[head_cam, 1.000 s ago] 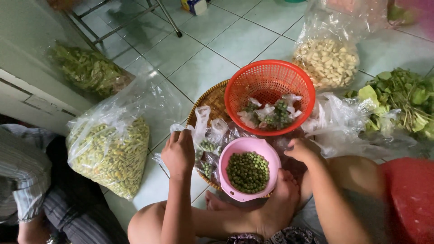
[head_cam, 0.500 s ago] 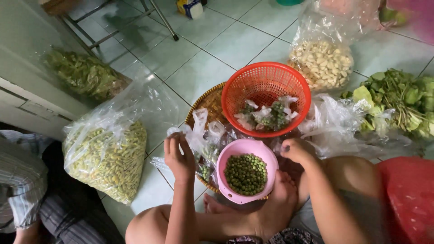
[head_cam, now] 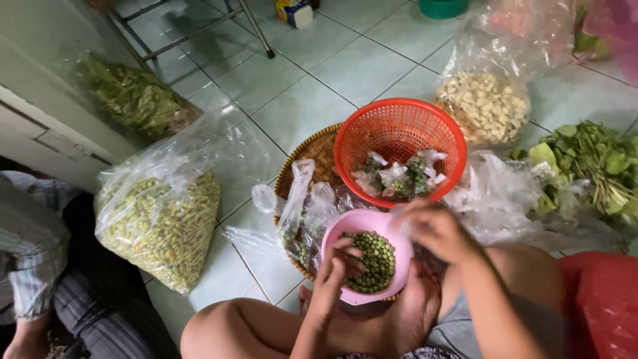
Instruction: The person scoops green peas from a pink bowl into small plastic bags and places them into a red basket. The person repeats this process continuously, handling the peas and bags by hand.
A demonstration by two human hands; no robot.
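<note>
While the person sits on the tiled floor [head_cam: 319,86] with bare knees drawn up, the left hand [head_cam: 334,279] dips into the pink bowl [head_cam: 332,242] at the near centre, its fingers bunched among the small green peas [head_cam: 373,260] as if gathering a pinch; whether it actually grips any is hard to tell from this angle. The right hand [head_cam: 435,229] hovers at the bowl's far right rim, fingers curled together on what looks like a bit of clear plastic, though motion blur leaves that uncertain. The bowl rests between the feet, touching the near edge of a woven tray [head_cam: 318,151]. To do this scooping well, I judge the fingers should cup loosely so the round peas do not roll over the rim, with the other hand steadying whatever receives them close above the bowl. Just left of the bowl lie small clear bags [head_cam: 302,213], some with peas inside. Beyond, an orange basket [head_cam: 425,123] sits on the tray holding tied little packets [head_cam: 395,176]. Farther left stands a big clear sack of green pods [head_cam: 159,223]; another person's striped sleeve [head_cam: 30,246] shows at the near left edge. Leafy greens [head_cam: 591,163] lie right, and a bag of pale cloves [head_cam: 488,106] stands far right.
</note>
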